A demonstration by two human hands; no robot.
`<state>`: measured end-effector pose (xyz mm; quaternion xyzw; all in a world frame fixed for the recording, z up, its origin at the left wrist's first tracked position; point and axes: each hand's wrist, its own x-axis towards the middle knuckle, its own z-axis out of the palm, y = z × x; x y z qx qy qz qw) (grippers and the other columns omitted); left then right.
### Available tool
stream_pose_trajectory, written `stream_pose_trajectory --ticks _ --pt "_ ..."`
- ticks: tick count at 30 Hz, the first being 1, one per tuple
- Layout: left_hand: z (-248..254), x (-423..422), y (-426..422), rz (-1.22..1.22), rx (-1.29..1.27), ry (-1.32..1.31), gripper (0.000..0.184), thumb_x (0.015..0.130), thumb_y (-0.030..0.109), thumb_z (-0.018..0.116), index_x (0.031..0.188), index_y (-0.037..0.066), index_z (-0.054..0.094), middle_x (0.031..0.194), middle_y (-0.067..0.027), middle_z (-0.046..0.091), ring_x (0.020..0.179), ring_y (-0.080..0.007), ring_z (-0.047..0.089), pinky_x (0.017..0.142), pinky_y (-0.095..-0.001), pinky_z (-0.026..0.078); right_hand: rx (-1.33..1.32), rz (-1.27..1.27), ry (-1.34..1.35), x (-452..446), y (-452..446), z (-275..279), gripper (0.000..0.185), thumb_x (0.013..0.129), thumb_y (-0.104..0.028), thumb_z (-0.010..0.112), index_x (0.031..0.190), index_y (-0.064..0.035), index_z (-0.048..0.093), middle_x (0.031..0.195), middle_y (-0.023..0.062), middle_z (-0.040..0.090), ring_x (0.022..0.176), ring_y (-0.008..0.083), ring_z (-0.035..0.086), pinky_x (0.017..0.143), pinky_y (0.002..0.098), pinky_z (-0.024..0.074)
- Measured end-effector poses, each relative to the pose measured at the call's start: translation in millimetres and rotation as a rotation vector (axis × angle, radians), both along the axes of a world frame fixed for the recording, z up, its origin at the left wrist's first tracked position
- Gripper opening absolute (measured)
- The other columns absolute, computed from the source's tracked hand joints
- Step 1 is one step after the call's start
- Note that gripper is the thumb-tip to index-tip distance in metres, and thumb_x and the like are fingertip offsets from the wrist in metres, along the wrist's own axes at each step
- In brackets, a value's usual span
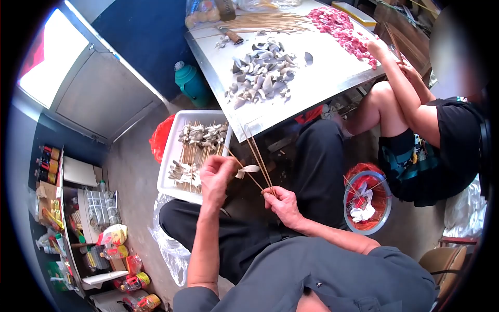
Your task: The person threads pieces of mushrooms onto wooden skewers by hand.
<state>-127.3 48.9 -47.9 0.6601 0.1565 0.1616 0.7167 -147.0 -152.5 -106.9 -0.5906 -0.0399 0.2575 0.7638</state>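
My right hand (283, 205) is closed around the lower ends of several bamboo skewers (258, 158), which fan upward above my lap. A pale oyster mushroom piece (248, 169) sits at one of these skewers. My left hand (215, 177) pinches near that skewer's upper part, left of the mushroom piece; whether another piece is between its fingers is hidden. Just beyond my left hand is a white tray (165, 179) holding rows of filled mushroom skewers (202, 136). Loose grey-and-white mushroom pieces (265, 73) lie heaped on the white table (317, 86).
A knife (230, 35) and bare skewers (265, 22) lie at the table's back, beside a pile of red meat (340, 31). A co-worker (416, 119) sits at right, hands near the meat. A lined bin (387, 205) stands between us. A teal flask (192, 83) is behind the tray.
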Motion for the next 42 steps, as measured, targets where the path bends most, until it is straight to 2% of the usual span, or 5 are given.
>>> stream_pose_trajectory --ticks 13,24,34,37,42 --pt "70.7 206.7 -41.0 -0.138 1.126 -0.238 0.02 0.075 0.021 0.068 0.078 0.002 0.065 0.07 -0.0095 0.062 0.07 -0.021 0.06 0.066 -0.034 0.048 0.024 0.025 0.058 7.9 -7.7 -13.1 0.016 0.091 -0.014 0.059 0.096 0.0002 0.064 0.069 -0.0014 0.059 0.061 0.0036 0.053 0.055 0.0201 0.0406" --pt "45.9 220.4 -39.2 0.062 1.41 -0.221 0.013 0.071 0.017 0.062 0.074 0.004 0.063 0.079 -0.0132 0.064 0.08 -0.0305 0.06 0.072 -0.0401 0.047 -0.016 0.033 0.035 10.0 -12.0 -11.8 0.017 0.09 -0.015 0.059 0.095 0.0001 0.065 0.067 -0.0005 0.059 0.059 0.0044 0.054 0.055 0.0213 0.0417" --pt "67.0 186.8 -1.0 0.007 0.507 -0.147 0.01 0.075 0.009 0.066 0.075 0.0 0.061 0.069 -0.0042 0.064 0.065 -0.0118 0.061 0.061 -0.025 0.047 -0.004 0.023 0.01 9.6 -16.7 -8.5 0.017 0.091 -0.015 0.059 0.097 0.0005 0.064 0.067 -0.0007 0.059 0.061 0.0051 0.054 0.055 0.0215 0.0415" --pt "64.9 168.6 9.7 -0.142 0.008 -0.181 0.006 0.084 0.001 0.058 0.089 0.0 0.055 0.087 -0.0124 0.065 0.078 -0.022 0.069 0.07 -0.0302 0.056 0.0 0.035 0.006 7.9 -16.6 -5.8 0.016 0.091 -0.013 0.059 0.097 0.0004 0.064 0.068 -0.0014 0.059 0.062 0.0048 0.054 0.056 0.0211 0.0413" --pt "63.5 130.4 19.0 -0.138 -0.092 -0.135 0.014 0.084 0.004 0.062 0.095 -0.001 0.057 0.086 -0.0104 0.064 0.07 -0.019 0.067 0.067 -0.0312 0.057 0.055 -0.014 -0.067 6.1 -16.5 -4.6 0.017 0.093 -0.018 0.059 0.1 -0.0032 0.063 0.067 -0.0023 0.058 0.052 0.0004 0.041 0.047 0.0167 0.0328"
